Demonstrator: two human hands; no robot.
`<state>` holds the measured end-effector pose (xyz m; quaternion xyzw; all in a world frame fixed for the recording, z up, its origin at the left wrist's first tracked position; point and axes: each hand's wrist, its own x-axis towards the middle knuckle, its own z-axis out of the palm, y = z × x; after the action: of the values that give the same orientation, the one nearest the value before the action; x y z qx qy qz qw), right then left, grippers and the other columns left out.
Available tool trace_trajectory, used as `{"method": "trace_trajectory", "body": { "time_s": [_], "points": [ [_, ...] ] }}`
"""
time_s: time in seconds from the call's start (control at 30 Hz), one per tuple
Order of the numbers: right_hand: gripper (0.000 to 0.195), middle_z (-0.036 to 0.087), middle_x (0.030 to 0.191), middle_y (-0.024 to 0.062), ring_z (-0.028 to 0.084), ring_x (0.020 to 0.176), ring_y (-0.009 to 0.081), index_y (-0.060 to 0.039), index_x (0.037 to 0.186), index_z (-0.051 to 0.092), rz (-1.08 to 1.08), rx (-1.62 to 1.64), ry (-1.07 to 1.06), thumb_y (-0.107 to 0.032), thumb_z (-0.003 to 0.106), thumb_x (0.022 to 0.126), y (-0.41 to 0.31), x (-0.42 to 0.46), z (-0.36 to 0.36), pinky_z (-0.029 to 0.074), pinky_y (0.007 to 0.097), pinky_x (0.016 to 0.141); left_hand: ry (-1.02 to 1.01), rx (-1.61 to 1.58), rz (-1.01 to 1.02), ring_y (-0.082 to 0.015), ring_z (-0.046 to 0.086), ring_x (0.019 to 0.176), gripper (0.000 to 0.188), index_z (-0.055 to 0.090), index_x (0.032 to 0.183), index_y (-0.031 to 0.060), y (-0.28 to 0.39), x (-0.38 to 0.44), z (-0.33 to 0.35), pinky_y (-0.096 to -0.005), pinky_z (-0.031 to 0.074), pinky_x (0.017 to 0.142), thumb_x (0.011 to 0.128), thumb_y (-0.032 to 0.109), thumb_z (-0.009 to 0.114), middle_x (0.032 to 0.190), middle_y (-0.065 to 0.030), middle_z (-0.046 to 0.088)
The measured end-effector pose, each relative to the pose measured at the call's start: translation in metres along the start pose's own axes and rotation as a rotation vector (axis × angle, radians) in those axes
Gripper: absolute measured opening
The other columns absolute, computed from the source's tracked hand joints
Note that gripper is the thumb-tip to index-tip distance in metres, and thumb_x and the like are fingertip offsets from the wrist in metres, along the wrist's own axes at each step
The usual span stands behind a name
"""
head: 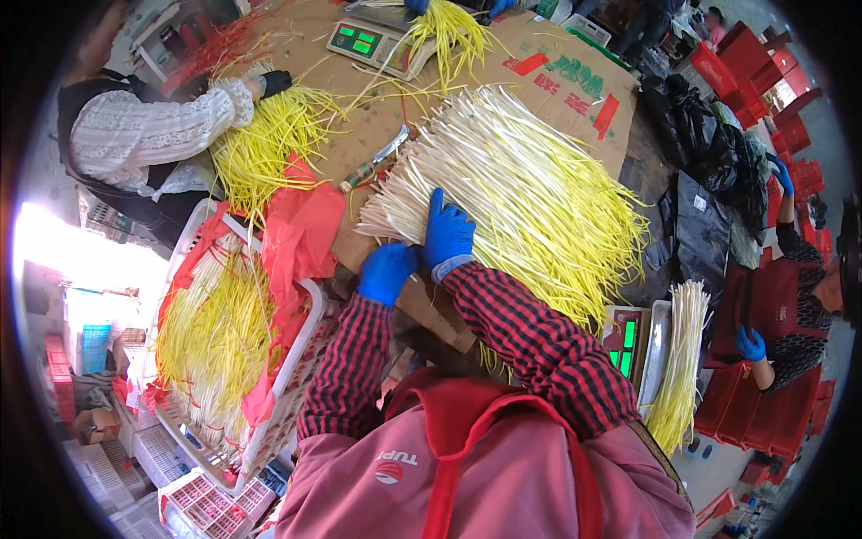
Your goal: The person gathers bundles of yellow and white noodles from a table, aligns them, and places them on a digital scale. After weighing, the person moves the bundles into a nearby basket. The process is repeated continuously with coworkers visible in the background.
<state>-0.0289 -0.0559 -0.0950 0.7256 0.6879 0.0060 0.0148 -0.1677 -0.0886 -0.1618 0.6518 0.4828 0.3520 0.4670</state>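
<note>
A wide heap of yellow garlic chives (518, 202) lies before me, pale stalk ends to the left and yellow leaves to the right. My right hand (449, 232), in a blue glove, rests on the near edge of the stalks, index finger stretched out. Just left of it and lower, my left hand (387, 271), also blue-gloved, is at the table's near side with bent fingers. Whether either hand grips anything is hidden. Beyond the stalk ends lies a knife (377, 158) with a curved blade.
Cardboard (316, 128) covers the table. A digital scale (380, 47) stands at the far side; another scale (625, 340), at right, bears a chive bundle (680, 364). At left are a co-worker's gloved hand (276, 83) on chives and a white crate (313, 303) of tied bundles.
</note>
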Motion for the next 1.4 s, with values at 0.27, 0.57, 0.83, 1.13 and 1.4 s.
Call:
{"method": "trace_trajectory", "body": {
  "time_s": [0.27,0.57,0.83,1.13,1.4],
  "points": [
    [0.102,0.056,0.099,0.0156,0.058,0.090,0.0306,-0.0029,0.141,0.019,-0.046,0.208,-0.147,-0.041,0.075,0.064,0.012,0.007,-0.024,0.046,0.0445,0.075,0.191,-1.141,-0.606,-0.0179,0.049,0.056,0.014,0.062,0.085,0.0101,0.007,0.037,0.012,-0.0285,0.038,0.051,0.077,0.022,0.062,0.069,-0.0035,0.056],
    [0.103,0.058,0.099,0.0185,0.060,0.090,0.0315,-0.0009,0.137,0.027,-0.064,0.322,-0.129,-0.044,0.078,0.060,0.014,0.008,-0.020,0.048,0.0449,0.075,0.221,-1.154,-0.485,-0.0119,0.048,0.064,0.009,0.062,0.083,0.0095,-0.002,0.048,0.026,-0.0254,0.039,0.057,0.077,0.015,0.060,0.071,0.0008,0.055],
    [0.094,0.058,0.103,0.0233,0.059,0.095,0.0370,0.0008,0.137,0.028,-0.174,0.557,-0.171,-0.039,0.073,0.065,0.036,0.006,-0.030,0.048,0.0437,0.081,0.100,-1.567,-0.468,-0.0230,0.056,0.095,0.034,0.056,0.109,0.0004,-0.008,0.048,0.028,-0.0317,0.044,0.088,0.077,0.011,0.059,0.104,-0.0104,0.060],
    [0.105,0.053,0.114,0.0272,0.055,0.104,0.0408,-0.0032,0.141,0.022,-0.167,0.735,-0.163,-0.044,0.076,0.061,0.055,-0.005,-0.045,0.042,0.0472,0.091,0.130,-1.002,-0.284,-0.0195,0.058,0.092,0.031,0.059,0.104,-0.0003,0.060,0.032,0.024,-0.0330,0.044,0.084,0.079,0.018,0.060,0.100,-0.0096,0.061],
    [0.091,0.056,0.119,0.0206,0.055,0.110,0.0326,-0.0071,0.135,0.036,-0.154,1.051,-0.063,-0.025,0.079,0.057,0.086,0.010,-0.030,0.044,0.0384,0.092,0.030,-0.578,-0.353,-0.0109,0.057,0.081,0.037,0.059,0.108,0.0008,0.107,0.029,0.004,-0.0257,0.046,0.071,0.084,0.029,0.063,0.093,-0.0033,0.060]
  ]
}}
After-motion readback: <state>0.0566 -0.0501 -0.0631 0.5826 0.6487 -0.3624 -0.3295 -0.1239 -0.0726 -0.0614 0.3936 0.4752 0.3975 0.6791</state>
